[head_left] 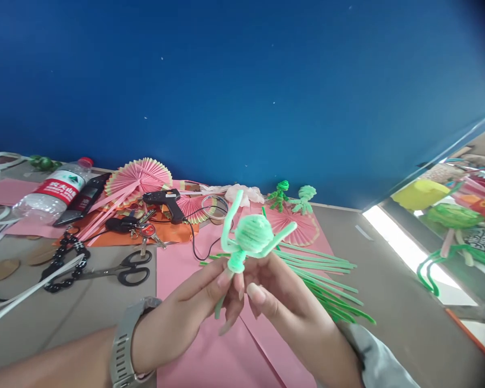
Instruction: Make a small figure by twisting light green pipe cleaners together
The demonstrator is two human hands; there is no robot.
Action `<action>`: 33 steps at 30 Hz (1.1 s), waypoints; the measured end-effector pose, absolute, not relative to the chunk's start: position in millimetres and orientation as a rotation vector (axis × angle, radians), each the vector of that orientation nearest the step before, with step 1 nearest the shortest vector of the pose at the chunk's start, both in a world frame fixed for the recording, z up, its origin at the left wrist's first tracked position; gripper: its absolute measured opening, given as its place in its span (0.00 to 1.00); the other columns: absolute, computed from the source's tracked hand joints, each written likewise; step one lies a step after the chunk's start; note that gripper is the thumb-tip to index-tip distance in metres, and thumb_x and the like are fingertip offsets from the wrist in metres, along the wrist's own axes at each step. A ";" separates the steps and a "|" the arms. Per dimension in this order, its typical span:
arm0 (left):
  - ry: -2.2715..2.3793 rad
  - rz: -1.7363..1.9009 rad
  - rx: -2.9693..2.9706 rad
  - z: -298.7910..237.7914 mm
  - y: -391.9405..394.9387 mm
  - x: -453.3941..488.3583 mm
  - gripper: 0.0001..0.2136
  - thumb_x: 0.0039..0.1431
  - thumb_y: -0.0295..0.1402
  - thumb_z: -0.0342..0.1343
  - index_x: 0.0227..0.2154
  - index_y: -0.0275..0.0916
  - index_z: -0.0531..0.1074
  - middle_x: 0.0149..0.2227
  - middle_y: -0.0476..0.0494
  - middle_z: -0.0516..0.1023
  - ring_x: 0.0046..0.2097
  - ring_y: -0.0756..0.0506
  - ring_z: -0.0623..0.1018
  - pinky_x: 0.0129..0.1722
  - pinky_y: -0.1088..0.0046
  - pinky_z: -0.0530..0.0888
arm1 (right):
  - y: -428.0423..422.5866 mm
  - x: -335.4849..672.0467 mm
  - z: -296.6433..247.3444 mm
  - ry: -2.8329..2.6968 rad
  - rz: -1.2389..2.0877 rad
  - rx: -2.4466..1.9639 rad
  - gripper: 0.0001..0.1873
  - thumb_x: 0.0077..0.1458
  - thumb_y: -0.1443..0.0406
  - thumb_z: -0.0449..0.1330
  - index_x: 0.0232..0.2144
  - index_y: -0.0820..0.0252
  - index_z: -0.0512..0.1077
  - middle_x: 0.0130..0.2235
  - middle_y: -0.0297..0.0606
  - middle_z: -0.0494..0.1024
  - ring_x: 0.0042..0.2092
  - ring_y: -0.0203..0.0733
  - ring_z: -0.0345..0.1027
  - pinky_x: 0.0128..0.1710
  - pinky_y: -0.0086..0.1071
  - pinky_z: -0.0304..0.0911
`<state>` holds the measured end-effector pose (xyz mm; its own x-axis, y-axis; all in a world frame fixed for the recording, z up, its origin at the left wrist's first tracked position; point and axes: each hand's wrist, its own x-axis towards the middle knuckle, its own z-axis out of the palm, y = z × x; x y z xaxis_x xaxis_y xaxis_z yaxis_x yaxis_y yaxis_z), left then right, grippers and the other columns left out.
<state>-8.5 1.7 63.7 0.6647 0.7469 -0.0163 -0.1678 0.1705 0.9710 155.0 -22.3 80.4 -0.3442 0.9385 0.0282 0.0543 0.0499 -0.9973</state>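
Well, green fig. (254, 234) is pt. hidden by L hand (200, 293).

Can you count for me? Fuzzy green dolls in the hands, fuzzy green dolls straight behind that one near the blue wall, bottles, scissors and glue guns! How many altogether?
Held green doll: 1
Green dolls behind it: 2
Bottle: 1
Scissors: 1
Glue gun: 1
Total: 6
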 end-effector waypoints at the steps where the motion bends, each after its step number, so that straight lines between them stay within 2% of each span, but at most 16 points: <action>1: 0.557 0.696 1.229 62.3 0.2 -8.2 0.13 0.65 0.33 0.35 0.30 0.40 0.64 0.25 0.51 0.64 0.30 0.52 0.65 0.36 0.76 0.63 | -20.7 153.1 75.8 -1.428 1.465 -0.954 0.07 0.58 0.61 0.51 0.36 0.58 0.61 0.29 0.32 0.69 0.26 0.34 0.68 0.29 0.30 0.61; 3: 0.528 0.668 1.234 58.9 -2.2 -7.0 0.14 0.65 0.33 0.35 0.30 0.39 0.64 0.25 0.49 0.66 0.31 0.51 0.66 0.36 0.75 0.62 | -19.0 151.3 66.7 -1.282 1.552 -0.826 0.05 0.58 0.63 0.51 0.33 0.59 0.62 0.26 0.30 0.69 0.23 0.32 0.68 0.29 0.30 0.62; 5: 0.496 0.644 1.221 54.9 -3.9 -5.2 0.14 0.65 0.33 0.35 0.30 0.38 0.65 0.24 0.49 0.67 0.31 0.50 0.67 0.37 0.74 0.62 | -18.7 151.2 59.0 -1.235 1.629 -0.772 0.08 0.58 0.64 0.51 0.28 0.61 0.64 0.23 0.30 0.69 0.23 0.33 0.69 0.29 0.29 0.63; 9: 0.437 0.644 1.115 48.7 -4.7 -1.4 0.15 0.65 0.33 0.34 0.30 0.38 0.64 0.23 0.50 0.65 0.26 0.51 0.67 0.34 0.72 0.62 | -17.5 152.3 54.5 -1.205 1.696 -0.797 0.09 0.56 0.62 0.54 0.27 0.62 0.65 0.22 0.31 0.70 0.23 0.35 0.69 0.28 0.31 0.64; 13: 0.565 0.661 1.278 51.9 -5.0 0.5 0.13 0.64 0.35 0.36 0.30 0.38 0.64 0.26 0.49 0.66 0.30 0.50 0.68 0.34 0.74 0.62 | -10.7 155.4 59.0 -1.332 1.590 -0.887 0.12 0.57 0.60 0.53 0.25 0.62 0.64 0.18 0.31 0.69 0.22 0.35 0.67 0.27 0.31 0.62; 16: 0.795 0.679 1.448 54.8 -5.0 1.9 0.09 0.63 0.36 0.40 0.33 0.40 0.63 0.26 0.51 0.67 0.29 0.50 0.67 0.32 0.76 0.62 | -5.4 157.7 57.8 -1.392 1.372 -1.093 0.11 0.54 0.60 0.56 0.25 0.61 0.65 0.21 0.31 0.69 0.25 0.34 0.64 0.26 0.28 0.60; 18: 0.899 0.662 1.518 54.3 -4.4 3.1 0.10 0.62 0.37 0.41 0.31 0.40 0.63 0.24 0.51 0.68 0.27 0.50 0.66 0.30 0.76 0.62 | -3.4 157.6 54.4 -1.414 1.271 -1.190 0.12 0.52 0.59 0.57 0.24 0.61 0.65 0.22 0.31 0.68 0.25 0.33 0.62 0.26 0.26 0.58; 20: 0.934 0.648 1.550 52.6 -3.4 4.1 0.12 0.63 0.37 0.39 0.28 0.39 0.64 0.23 0.51 0.69 0.27 0.50 0.67 0.30 0.76 0.63 | -2.8 156.3 51.2 -1.431 1.250 -1.234 0.14 0.53 0.58 0.55 0.22 0.61 0.64 0.21 0.31 0.66 0.25 0.33 0.60 0.26 0.27 0.57; 24: 0.910 0.669 1.471 50.2 -0.7 4.6 0.13 0.63 0.36 0.37 0.28 0.40 0.64 0.20 0.53 0.66 0.25 0.51 0.67 0.31 0.77 0.63 | -3.7 152.3 49.6 -1.372 1.216 -1.272 0.15 0.54 0.58 0.55 0.21 0.61 0.63 0.21 0.29 0.62 0.25 0.32 0.57 0.26 0.27 0.56; 28: 0.831 0.662 1.307 48.6 2.1 3.7 0.14 0.63 0.37 0.38 0.25 0.39 0.62 0.19 0.53 0.66 0.23 0.52 0.67 0.31 0.77 0.64 | -3.5 150.6 47.0 -1.376 1.236 -1.261 0.15 0.55 0.59 0.54 0.21 0.61 0.63 0.22 0.30 0.63 0.25 0.32 0.56 0.26 0.27 0.55; 33: 0.691 0.637 1.034 42.0 2.0 4.2 0.14 0.63 0.36 0.38 0.25 0.37 0.61 0.19 0.53 0.64 0.21 0.53 0.64 0.25 0.77 0.62 | -3.0 152.7 42.3 -1.346 1.304 -1.250 0.15 0.54 0.57 0.54 0.22 0.61 0.62 0.22 0.28 0.61 0.25 0.32 0.55 0.27 0.27 0.54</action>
<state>4.2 2.0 42.0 0.6258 0.7517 -0.2082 -0.1457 0.3749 0.9155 152.7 -3.0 42.3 -0.1282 0.9900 -0.0594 0.0910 -0.0479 -0.9947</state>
